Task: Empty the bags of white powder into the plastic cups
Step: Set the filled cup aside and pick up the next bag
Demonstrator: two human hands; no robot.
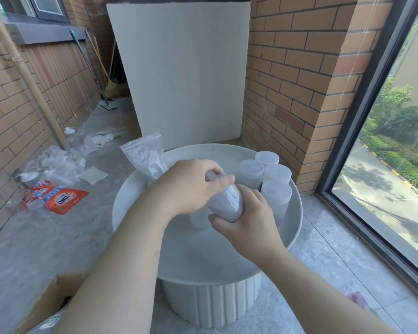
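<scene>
Over the middle of the round white table point(292, 227), both hands hold one plastic cup point(227, 206) filled with white powder, tilted on its side. My right hand point(246, 220) grips its lower body. My left hand point(193, 184) curls over its upper end with thumb and fingers. Several more cups of powder point(273, 179), all lidded, stand clustered at the table's right side. A zip bag with white powder point(146, 157) stands upright at the table's left rim. Another cup point(198, 220) stands below my left hand, mostly hidden.
A red detergent pouch point(63, 200), empty bags and bottles point(58, 162) litter the floor on the left. A cardboard box point(46, 302) is at the bottom left. A white panel point(186, 75) leans on the far wall. A large window point(384, 165) runs along the right.
</scene>
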